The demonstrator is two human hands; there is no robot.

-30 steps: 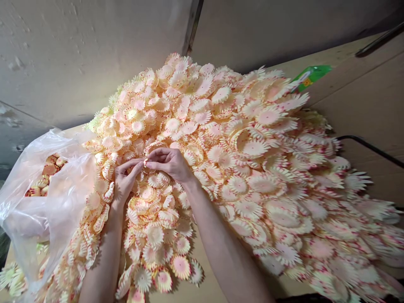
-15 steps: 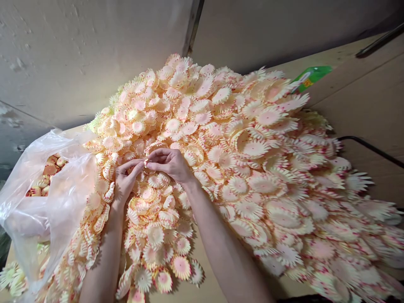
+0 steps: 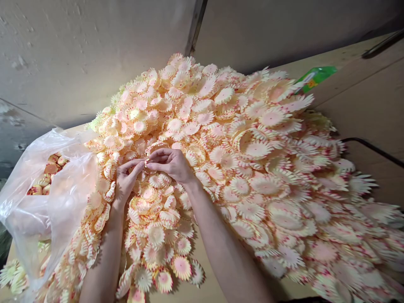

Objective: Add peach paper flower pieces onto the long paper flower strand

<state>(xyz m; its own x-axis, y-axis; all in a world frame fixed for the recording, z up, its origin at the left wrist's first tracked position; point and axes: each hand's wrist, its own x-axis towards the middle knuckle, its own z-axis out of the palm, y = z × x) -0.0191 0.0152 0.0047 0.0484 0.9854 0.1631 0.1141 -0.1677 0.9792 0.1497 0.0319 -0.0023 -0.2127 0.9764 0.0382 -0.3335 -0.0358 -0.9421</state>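
Observation:
My left hand (image 3: 128, 179) and my right hand (image 3: 168, 165) meet fingertip to fingertip over a big heap of cream-and-pink flower pieces (image 3: 221, 160). Between the pinched thumbs and forefingers sits one small flower piece (image 3: 146, 162), pale with reddish edges. The fingers hide most of it. Flat discs with scalloped or fringed edges make up the heap, some with a dark dot at the centre. Below the hands, a narrower run of the same discs (image 3: 158, 235) lies between my forearms.
A clear plastic bag (image 3: 67, 185) at the left holds small rolled, red-edged pieces (image 3: 52, 168). A green packet (image 3: 318, 79) leans behind the heap at right. Near it runs a black cable (image 3: 375, 148). A wall (image 3: 94, 50) closes off the back, and bare tabletop (image 3: 206, 280) shows in front.
The view has shifted very slightly, moving the heap's right side and the packet a little rightward. Both hands keep the same pinch on the small flower piece.

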